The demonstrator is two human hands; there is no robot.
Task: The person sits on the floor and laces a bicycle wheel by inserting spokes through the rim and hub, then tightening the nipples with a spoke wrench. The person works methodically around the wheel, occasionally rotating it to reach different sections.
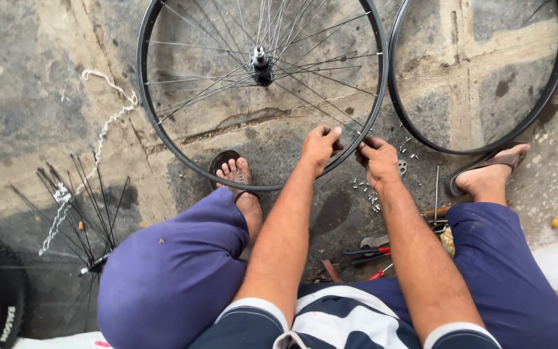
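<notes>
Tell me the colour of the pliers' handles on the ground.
Red, on the pliers between the knees, in the head view.

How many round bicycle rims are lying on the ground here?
2. The spoked rim lies ahead of the hands; the bare rim, without spokes, lies right of it. A tyre shows at lower left; others may be hidden.

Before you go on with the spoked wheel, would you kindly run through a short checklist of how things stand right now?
1. Both hands on the rim: ok. The left hand and the right hand pinch the spoked wheel at its near right edge.
2. Wheel steadied: ok. It lies flat on the ground, its near edge against the left foot.
3. Small fasteners within reach: ok. Loose spoke nipples are scattered just under the hands.
4. Pliers at hand: ok. The red-handled pliers lie between the knees.
5. Spoke seated in the rim: cannot tell; the fingers hide it.
6. Bare rim out of the way: ok, it lies to the right.
</notes>
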